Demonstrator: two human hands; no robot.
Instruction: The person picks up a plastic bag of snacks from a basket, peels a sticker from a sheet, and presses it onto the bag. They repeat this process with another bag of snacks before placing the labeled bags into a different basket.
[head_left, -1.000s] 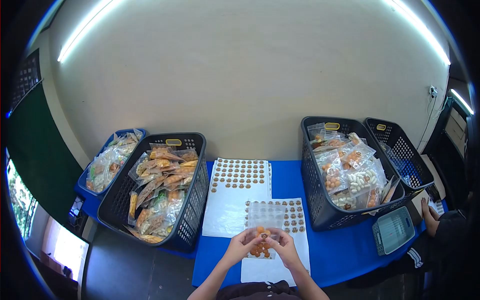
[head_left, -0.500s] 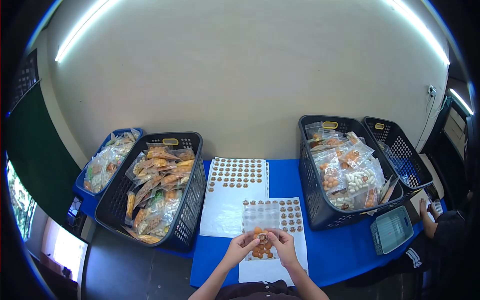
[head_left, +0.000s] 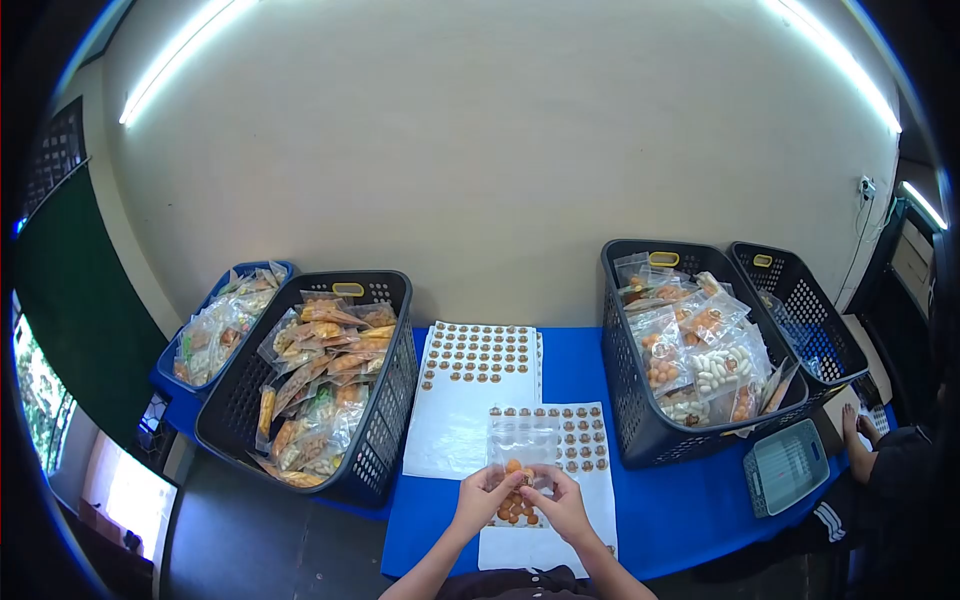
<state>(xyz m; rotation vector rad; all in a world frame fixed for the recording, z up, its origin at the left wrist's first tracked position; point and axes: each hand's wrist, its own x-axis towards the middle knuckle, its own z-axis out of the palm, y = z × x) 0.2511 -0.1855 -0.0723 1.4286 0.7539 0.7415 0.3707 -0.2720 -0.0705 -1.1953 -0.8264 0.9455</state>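
Note:
A clear plastic bag point(head_left: 517, 511) with round orange-brown pieces lies on a sticker sheet point(head_left: 585, 437) near the front of the blue table. On the bag's left side is my left hand point(head_left: 480, 500), its thumb and fingers closed at the bag. Opposite it, my right hand point(head_left: 562, 505) has its thumb and fingers closed at the bag's right side. The two thumbs nearly meet over the middle, partly hiding a round brown label there. The bag's transparent upper part lies flat beyond the fingers. Behind and to the left is another sheet point(head_left: 465, 430) with rows of round stickers.
Left stand a dark basket point(head_left: 385, 420) of filled bags and a blue basket point(head_left: 170, 372). Right are a dark basket point(head_left: 630, 415) of filled bags, another dark basket point(head_left: 845, 350) and a grey-green tray point(head_left: 770, 480). Another person's hand point(head_left: 858, 440) shows far right.
My thumbs have come closer together over the bag and now cover more of the round label. The whole view has shifted slightly.

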